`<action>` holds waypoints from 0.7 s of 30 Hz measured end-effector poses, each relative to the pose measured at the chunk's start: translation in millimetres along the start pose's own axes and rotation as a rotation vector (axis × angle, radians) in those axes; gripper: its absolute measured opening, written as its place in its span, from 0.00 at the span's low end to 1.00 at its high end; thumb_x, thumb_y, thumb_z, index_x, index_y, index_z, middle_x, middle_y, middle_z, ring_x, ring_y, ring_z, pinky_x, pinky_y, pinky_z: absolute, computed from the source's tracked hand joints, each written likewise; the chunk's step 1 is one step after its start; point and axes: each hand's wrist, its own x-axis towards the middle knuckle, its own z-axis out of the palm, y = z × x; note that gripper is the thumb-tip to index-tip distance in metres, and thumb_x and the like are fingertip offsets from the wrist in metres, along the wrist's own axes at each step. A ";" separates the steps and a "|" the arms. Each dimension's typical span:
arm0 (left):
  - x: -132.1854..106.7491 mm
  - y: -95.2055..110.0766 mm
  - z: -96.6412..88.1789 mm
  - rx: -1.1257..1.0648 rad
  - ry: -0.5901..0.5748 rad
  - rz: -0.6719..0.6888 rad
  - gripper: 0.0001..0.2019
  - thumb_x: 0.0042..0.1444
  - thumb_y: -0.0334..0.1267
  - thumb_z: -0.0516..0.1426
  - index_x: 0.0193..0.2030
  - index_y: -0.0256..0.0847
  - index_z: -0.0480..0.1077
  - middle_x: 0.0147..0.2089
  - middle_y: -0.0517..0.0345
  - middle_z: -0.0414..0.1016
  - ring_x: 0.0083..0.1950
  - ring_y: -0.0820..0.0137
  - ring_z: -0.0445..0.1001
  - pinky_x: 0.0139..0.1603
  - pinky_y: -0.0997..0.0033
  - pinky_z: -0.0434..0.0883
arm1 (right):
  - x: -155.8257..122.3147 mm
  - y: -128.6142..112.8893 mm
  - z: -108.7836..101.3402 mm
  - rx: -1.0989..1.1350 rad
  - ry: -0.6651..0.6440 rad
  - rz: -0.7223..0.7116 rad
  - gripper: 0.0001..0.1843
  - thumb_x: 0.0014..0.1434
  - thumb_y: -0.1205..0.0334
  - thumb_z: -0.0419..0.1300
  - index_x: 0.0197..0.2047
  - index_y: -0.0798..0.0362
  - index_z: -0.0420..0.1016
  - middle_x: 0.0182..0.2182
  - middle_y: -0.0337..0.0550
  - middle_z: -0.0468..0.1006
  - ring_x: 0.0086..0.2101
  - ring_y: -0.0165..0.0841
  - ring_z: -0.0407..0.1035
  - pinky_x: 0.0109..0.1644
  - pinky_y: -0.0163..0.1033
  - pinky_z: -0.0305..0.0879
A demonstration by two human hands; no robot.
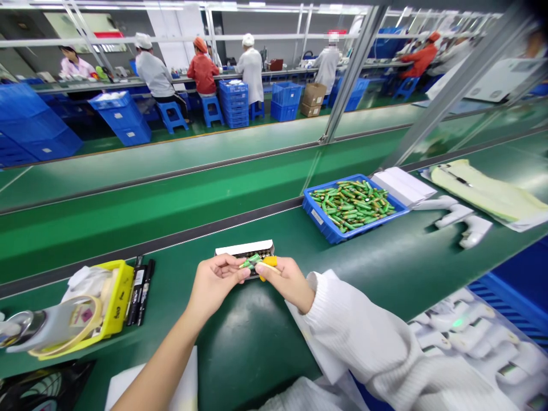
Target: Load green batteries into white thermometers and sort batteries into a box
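My left hand [219, 279] pinches a few small green cylinders [250, 261] that look like batteries, held level between thumb and fingers. Close against their right end is my right hand [287, 279], its fingers closed. Bright yellow [269, 261] shows at the right fingertips; whether it is finger covers or a tool's handle I cannot tell. Just behind both hands lies an open white carton [244, 249] with rows of dark, round-ended pieces inside, its near side partly hidden by my fingers. Farther right, a blue tray [319, 220] is heaped with similar green cylinders.
To the left, a yellow bin [117, 302] holds tape and a bottle, with black markers [140, 291] alongside. White plastic housings [464, 220] lie on the right of the green bench, more [466, 331] in a crate below. Co-workers [250, 65] are at benches beyond the metal frame [355, 68].
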 end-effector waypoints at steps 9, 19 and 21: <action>-8.4 -3.6 8.6 0.459 -0.006 0.311 0.06 0.47 0.33 0.64 0.34 0.41 0.78 0.33 0.58 0.81 0.30 0.72 0.76 0.34 0.75 0.74 | 13.7 -9.8 -16.9 0.166 0.192 -0.046 0.22 0.57 0.41 0.55 0.28 0.53 0.61 0.19 0.31 0.59 0.18 0.23 0.52 0.21 0.32 0.49; -8.5 0.2 6.5 0.424 -0.044 0.493 0.06 0.51 0.32 0.61 0.35 0.44 0.79 0.36 0.59 0.82 0.38 0.69 0.79 0.42 0.74 0.75 | 12.3 -10.6 -15.3 0.277 -0.044 0.093 0.18 0.46 0.51 0.69 0.29 0.57 0.70 0.22 0.38 0.72 0.21 0.25 0.63 0.25 0.32 0.59; -4.0 4.2 -1.0 0.321 -0.034 0.353 0.03 0.50 0.35 0.62 0.32 0.43 0.78 0.32 0.59 0.81 0.34 0.69 0.79 0.37 0.74 0.75 | 12.4 -14.0 -18.5 0.327 -0.216 0.143 0.19 0.44 0.51 0.70 0.29 0.58 0.71 0.24 0.40 0.73 0.22 0.25 0.63 0.24 0.31 0.56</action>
